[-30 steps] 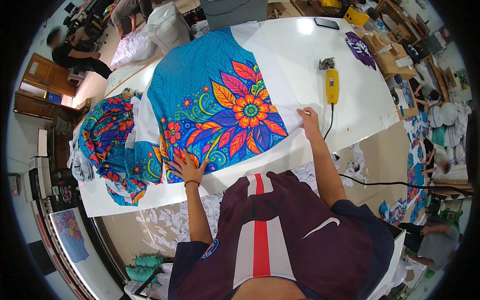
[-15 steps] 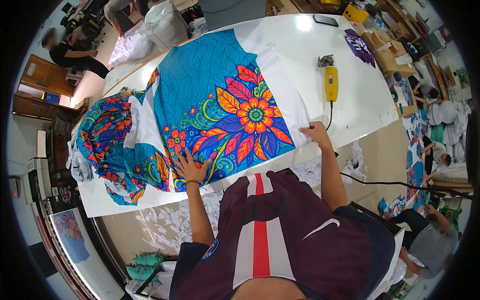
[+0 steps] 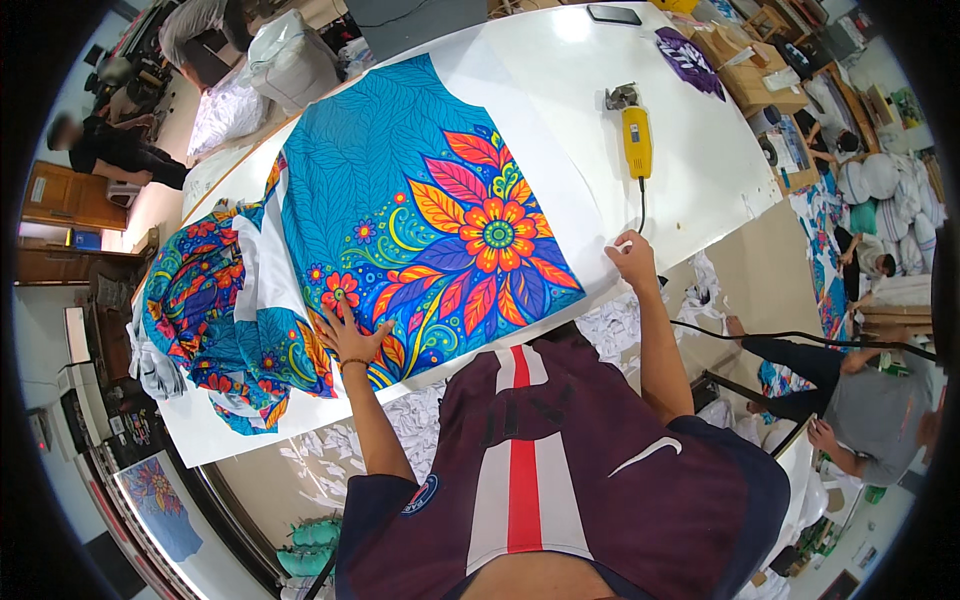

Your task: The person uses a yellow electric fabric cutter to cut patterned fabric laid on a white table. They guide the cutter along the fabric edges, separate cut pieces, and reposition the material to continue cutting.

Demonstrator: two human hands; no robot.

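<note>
Printed cloth lay flat on the counter; I judged it light, floppy, best held by the white edge, left grip spread on it, right grip pinching that edge.

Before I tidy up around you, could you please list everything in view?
Floral panel: one, teal, orange, white-edged; mid-table
Bunched fabric: count unclear, multicoloured; table's left end
Table: one, white; centre
Cutting tool: one, yellow; right of panel
Phone: one, dark; far edge
Cloth: one, purple; far right
Scraps: many, white; floor
Sacks: several, whitish; upper left and right
Printed sheet: one, blue floral; lower left
Other people: several, dark or grey clothes; both sides
Shirt: one, dark, striped; lower middle
Left hand: one, bare; spread on panel's left
Right hand: one, bare; pinching panel's white edge
</note>
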